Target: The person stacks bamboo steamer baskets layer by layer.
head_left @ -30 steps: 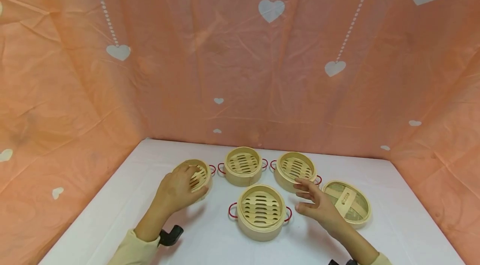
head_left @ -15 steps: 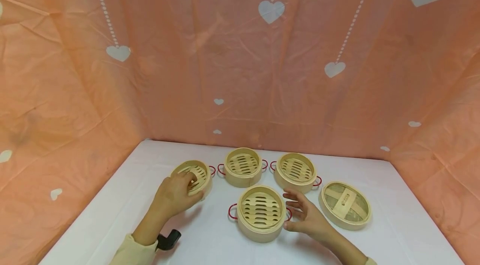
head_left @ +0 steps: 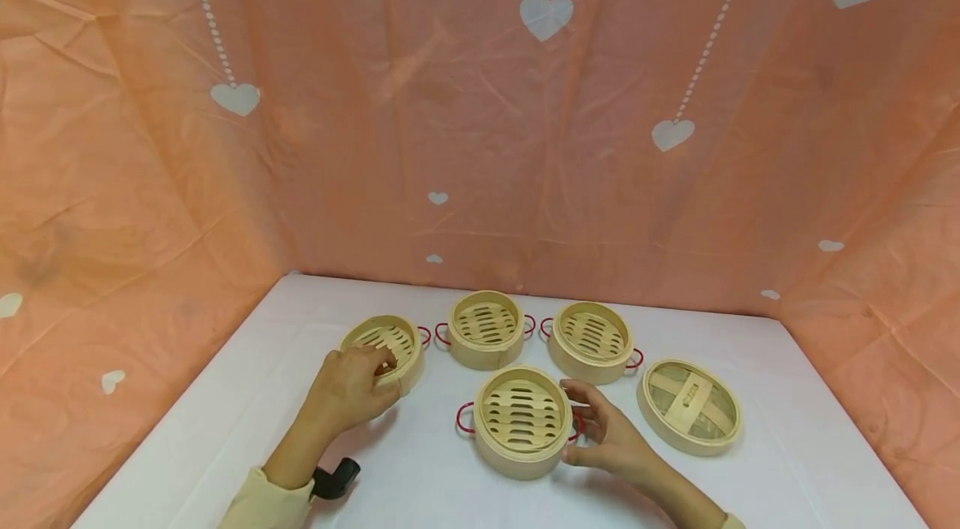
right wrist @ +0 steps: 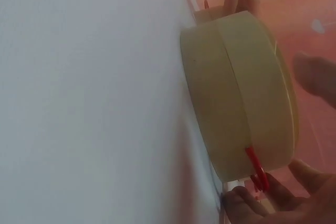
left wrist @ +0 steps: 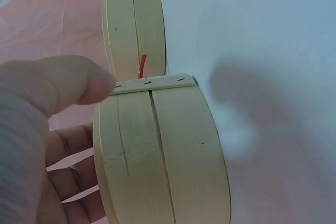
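In the head view, a round bamboo steamer basket (head_left: 409, 376) sits at the left, and my left hand (head_left: 347, 387) pinches its near rim. The fingers curl over into it and the thumb lies along the outer wall. The left wrist view shows the thumb tip at the rim of this basket (left wrist: 178, 150), several fingers on its open side. My right hand (head_left: 611, 439) is spread at the right side of the front steamer basket (head_left: 521, 462). Its fingers reach around the red handle (right wrist: 257, 169) in the right wrist view, while the thumb stands apart from the rim.
Two more steamer baskets with red handles, the middle one (head_left: 486, 359) and the right one (head_left: 592, 369), stand at the back. A round bamboo lid (head_left: 690, 404) lies at the right. All rest on a white table (head_left: 420, 479) before an orange heart-patterned curtain (head_left: 480, 137).
My right hand has moved left and down, away from the lid and back right basket, to the front basket's handle. My left fingers have drawn back and curled at the near rim.
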The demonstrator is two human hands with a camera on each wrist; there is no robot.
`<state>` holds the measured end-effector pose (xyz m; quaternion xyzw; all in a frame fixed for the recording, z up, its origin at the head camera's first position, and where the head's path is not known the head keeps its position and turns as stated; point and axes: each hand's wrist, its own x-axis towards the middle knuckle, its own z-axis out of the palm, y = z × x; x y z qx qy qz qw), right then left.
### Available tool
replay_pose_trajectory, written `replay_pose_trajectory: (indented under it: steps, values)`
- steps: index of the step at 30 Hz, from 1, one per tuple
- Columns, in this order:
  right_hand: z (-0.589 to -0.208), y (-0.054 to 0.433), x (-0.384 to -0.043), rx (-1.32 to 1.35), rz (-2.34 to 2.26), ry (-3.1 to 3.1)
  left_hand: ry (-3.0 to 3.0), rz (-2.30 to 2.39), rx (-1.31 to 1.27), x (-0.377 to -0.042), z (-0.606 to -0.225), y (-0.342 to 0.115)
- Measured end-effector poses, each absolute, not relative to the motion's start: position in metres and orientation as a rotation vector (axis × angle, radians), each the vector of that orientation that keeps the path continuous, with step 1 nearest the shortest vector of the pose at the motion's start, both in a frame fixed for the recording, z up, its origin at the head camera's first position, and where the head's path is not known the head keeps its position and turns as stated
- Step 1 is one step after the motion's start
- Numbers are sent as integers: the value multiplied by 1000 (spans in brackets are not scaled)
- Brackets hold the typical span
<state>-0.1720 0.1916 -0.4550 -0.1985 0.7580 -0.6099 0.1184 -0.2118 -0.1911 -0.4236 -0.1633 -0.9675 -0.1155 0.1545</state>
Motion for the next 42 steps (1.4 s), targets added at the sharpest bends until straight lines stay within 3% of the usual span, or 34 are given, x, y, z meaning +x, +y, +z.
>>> replay_pose_trajectory:
  steps: [20, 42]
  values:
    - [-460, 185, -170, -515, -1699, 2320, -2718, -395, -549, -214, -429, -194]
    - [-467, 177, -174, -661, -1612, 2416, -2590, -329, -622, -213, -427, -193]
